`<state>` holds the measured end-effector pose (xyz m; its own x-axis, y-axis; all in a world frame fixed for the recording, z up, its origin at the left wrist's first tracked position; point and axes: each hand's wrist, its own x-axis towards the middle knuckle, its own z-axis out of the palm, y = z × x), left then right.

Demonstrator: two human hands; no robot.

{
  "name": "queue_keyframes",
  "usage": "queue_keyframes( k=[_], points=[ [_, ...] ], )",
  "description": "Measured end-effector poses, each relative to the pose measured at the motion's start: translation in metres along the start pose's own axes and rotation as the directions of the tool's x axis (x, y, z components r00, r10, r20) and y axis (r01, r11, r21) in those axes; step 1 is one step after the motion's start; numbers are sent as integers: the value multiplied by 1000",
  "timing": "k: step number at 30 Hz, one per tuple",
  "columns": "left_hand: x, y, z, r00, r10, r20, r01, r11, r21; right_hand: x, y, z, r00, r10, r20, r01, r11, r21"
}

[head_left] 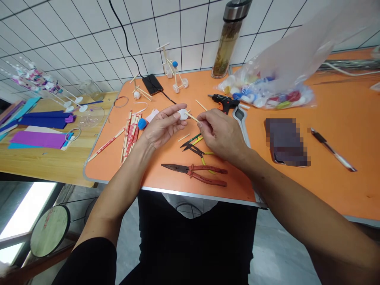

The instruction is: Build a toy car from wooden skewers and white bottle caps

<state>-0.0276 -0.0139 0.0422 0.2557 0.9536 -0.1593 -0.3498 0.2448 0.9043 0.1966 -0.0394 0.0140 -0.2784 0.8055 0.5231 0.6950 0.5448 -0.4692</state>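
Above the orange table, my left hand [166,126] pinches a small white disc [183,114], which looks like a bottle cap, between thumb and fingers. My right hand [221,132] grips a thin wooden stick [192,116], whose far end meets the disc; whether it is fixed there I cannot tell. A blue ball [142,124] lies just left of my left wrist. Below my hands are a short stick piece [184,137], green-and-yellow handled snips [192,141], yellow-handled cutters [198,151] partly behind my right hand, and red-handled long-nose pliers [192,170]. A black glue gun [225,102] lies beyond my right hand.
Wrapped chopsticks [130,134] lie at left. Small stick models [173,69] stand at the back beside a black power bank [152,84]. A tea bottle [227,43], a bag of bottle caps [273,89], a phone [285,141] and a pen [332,148] are rightward.
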Motion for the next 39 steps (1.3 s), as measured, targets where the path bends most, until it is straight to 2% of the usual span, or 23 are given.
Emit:
queue_keyframes(
  k=[4,7,13,24,29,39],
  points=[
    [-3,1,4,1000,18,8,-18,1000,-4,0,-1,-1,1000,-21,-17,21,1000,-16],
    [-2,-1,5,999,18,-44,-18,1000,0,0,-1,-1,1000,-6,-24,6,1000,-9],
    [5,-6,0,991,11,-131,-24,995,-97,-1,-3,0,1000,-4,-14,4,1000,11],
    [10,-16,3,984,-107,-142,80,980,-182,0,-5,2,999,2,32,0,997,-75],
    [10,-20,5,979,-112,-172,81,981,-177,0,-4,3,999,24,46,-20,995,-95],
    [7,-22,5,983,-110,-149,85,983,-161,0,-3,2,998,36,54,-30,994,-109]
  ],
)
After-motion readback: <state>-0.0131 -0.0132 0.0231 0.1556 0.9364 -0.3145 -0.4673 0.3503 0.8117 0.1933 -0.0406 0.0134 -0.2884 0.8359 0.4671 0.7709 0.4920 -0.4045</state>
